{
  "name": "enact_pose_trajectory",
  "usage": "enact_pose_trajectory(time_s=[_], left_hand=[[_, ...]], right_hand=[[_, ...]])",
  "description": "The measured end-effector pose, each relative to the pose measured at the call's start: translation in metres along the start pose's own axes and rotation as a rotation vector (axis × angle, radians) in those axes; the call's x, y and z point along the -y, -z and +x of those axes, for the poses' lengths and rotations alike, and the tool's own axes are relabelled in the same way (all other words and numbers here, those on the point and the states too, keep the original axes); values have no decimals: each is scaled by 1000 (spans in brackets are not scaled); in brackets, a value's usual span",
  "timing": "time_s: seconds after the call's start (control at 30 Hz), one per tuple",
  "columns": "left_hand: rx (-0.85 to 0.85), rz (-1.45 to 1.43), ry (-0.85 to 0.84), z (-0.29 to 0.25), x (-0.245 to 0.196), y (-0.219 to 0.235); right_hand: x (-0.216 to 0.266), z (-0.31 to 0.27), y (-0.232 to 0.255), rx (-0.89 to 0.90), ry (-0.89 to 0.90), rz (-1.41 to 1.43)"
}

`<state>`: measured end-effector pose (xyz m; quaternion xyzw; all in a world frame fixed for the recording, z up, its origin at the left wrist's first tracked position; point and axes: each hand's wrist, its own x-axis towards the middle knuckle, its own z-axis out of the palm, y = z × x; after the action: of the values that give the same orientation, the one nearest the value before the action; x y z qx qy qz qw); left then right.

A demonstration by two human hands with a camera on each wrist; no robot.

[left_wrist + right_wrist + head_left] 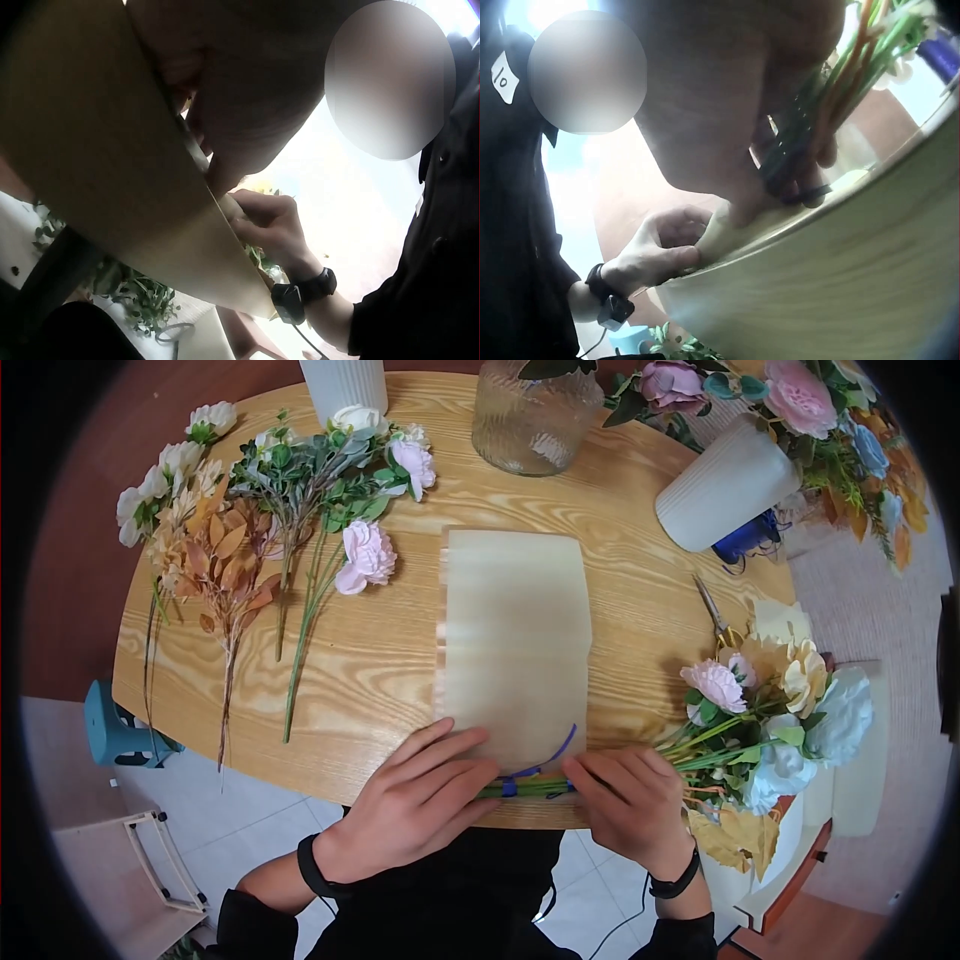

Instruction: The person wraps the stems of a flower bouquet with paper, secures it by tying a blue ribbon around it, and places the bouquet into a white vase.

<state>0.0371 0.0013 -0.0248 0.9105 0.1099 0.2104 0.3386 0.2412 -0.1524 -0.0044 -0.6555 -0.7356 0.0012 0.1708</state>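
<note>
A beige sheet of wrapping paper lies upright across the table, its lower end at the near edge. Along that end runs a bundle of green flower stems, bound with blue ribbon whose loose tail lies on the paper. My left hand is over the stems' left end; in the right wrist view its thumb and fingers pinch the paper edge. My right hand lies over the stems near the blooms, and in the left wrist view it pinches the paper too. The bouquet's blooms spread to the right.
Loose flower stems, including a pink peony and orange leaves, lie at left. A ribbed glass vase and white vases stand at the back. Scissors and a blue ribbon spool lie at right.
</note>
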Motion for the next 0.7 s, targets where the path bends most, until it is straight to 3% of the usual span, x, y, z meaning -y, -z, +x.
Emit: enact_pose_trajectory(time_s=[0.13,0.2,0.33,0.43,0.5,0.63,0.7], left_hand=[[-6,4,-9,-1,2,3],[-3,30,-124,-7,9,2],[-31,34,-167,-10,9,4],[-90,-26,-126,-10,6,0],[-114,-154,33,-6,3,-1],[-171,-115,81,-10,1,-7],[-230,92,-143,-12,2,-7]], right_hand=[[2,1,0,-5,-15,11],[2,2,-1,-30,-24,47],[2,4,0,-61,-40,86],[3,4,0,-66,-40,107],[4,6,0,-75,-84,123],[4,9,-1,-99,-90,129],[5,10,0,-82,-119,139]])
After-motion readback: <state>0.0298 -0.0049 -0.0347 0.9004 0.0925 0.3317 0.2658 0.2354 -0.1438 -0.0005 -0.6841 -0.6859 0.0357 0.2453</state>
